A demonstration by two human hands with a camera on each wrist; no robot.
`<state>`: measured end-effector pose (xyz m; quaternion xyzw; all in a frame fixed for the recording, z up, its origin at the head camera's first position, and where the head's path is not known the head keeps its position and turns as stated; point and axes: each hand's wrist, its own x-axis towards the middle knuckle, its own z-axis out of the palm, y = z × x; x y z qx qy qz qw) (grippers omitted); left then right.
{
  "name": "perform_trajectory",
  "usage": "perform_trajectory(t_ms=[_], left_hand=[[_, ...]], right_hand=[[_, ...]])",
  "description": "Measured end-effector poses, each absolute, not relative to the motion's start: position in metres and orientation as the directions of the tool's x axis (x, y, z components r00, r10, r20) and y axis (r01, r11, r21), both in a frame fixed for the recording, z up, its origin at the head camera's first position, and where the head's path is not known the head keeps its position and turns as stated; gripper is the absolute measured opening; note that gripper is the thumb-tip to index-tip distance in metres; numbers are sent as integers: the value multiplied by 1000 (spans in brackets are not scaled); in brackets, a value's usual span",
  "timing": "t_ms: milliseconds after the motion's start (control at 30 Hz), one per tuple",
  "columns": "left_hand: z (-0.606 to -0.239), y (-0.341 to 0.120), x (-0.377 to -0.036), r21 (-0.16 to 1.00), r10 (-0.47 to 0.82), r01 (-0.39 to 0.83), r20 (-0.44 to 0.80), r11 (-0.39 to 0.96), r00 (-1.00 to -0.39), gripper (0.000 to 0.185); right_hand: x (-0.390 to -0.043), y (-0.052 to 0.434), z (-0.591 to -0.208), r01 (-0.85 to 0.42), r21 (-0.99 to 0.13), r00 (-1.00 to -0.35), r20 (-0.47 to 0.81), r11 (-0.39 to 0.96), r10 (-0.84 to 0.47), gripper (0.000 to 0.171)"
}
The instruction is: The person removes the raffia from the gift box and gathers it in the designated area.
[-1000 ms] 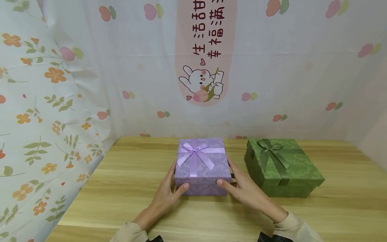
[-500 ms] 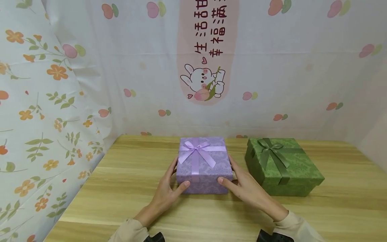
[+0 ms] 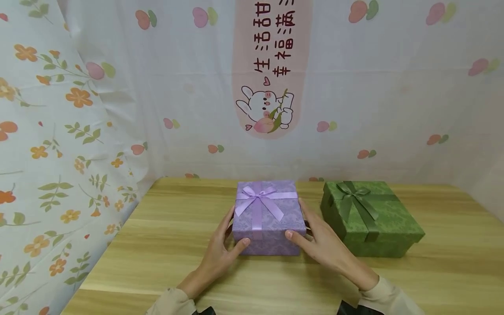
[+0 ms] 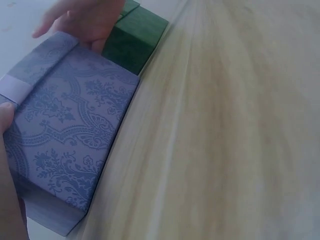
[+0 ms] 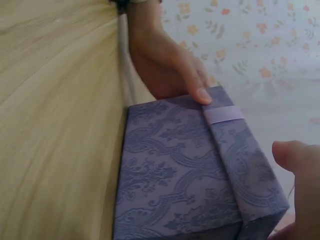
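A purple patterned gift box [image 3: 271,243] with a lilac ribbon and bow on its lid sits on the wooden table. My left hand [image 3: 220,245] holds its left side, thumb at the front corner and fingers along the side. On the opposite side, my right hand [image 3: 323,243] grips the box, with its thumb near the front lid edge. The fingers behind both sides are partly hidden. The lid is on. In the left wrist view, the box's patterned front [image 4: 75,120] stands close, with the green gift box [image 4: 135,37] behind it.
Right of my right hand stands a green gift box [image 3: 393,223] with a dark green bow, lid on. The wooden table [image 3: 165,236] runs to both sides. Behind it hangs a white printed cloth [image 3: 177,92], with a flowered cloth [image 3: 51,210] at the left.
The scene shifts slightly to the right in the head view. Both hands keep their places on the purple gift box, and the green one stays where it was.
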<state>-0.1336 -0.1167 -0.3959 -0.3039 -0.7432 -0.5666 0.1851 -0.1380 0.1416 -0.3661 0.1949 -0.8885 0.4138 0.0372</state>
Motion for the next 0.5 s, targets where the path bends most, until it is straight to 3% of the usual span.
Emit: perform_trajectory(t_ms=[500], left_hand=[[-394,-117,-132,731,238,645,601,223,-763,77]], right_hand=[[-139,142,-368,-373,-745,-921,225,553,-318,92]])
